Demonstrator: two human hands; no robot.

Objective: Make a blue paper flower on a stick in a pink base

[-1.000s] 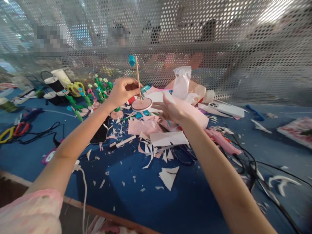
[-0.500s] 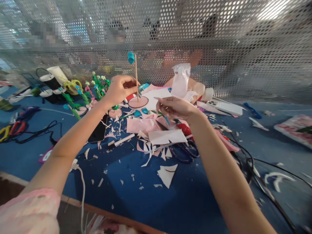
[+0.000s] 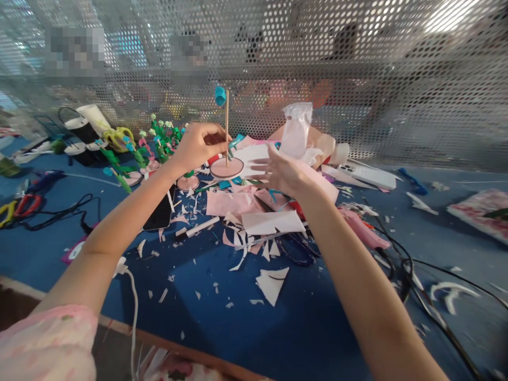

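Observation:
My left hand is closed around the lower part of an upright wooden stick. A blue paper piece sits beside the stick's top. The stick stands on a round pink disc with a dark rim. To the right of the disc, my right hand is open with its fingers spread and slightly blurred, holding nothing that I can see. Behind those fingers lies a white sheet. Teal strips lie just behind the stick; whether the left fingers touch them is hidden.
Green paper plants cluster at the left, near a black phone. Paper scraps litter the blue table. Pliers, black cables and a white power strip lie around. A perforated metal screen stands behind.
My right hand has turned and its bent fingers have spread apart. The stick, with its disc and blue piece, appears slightly further right, still in my left hand.

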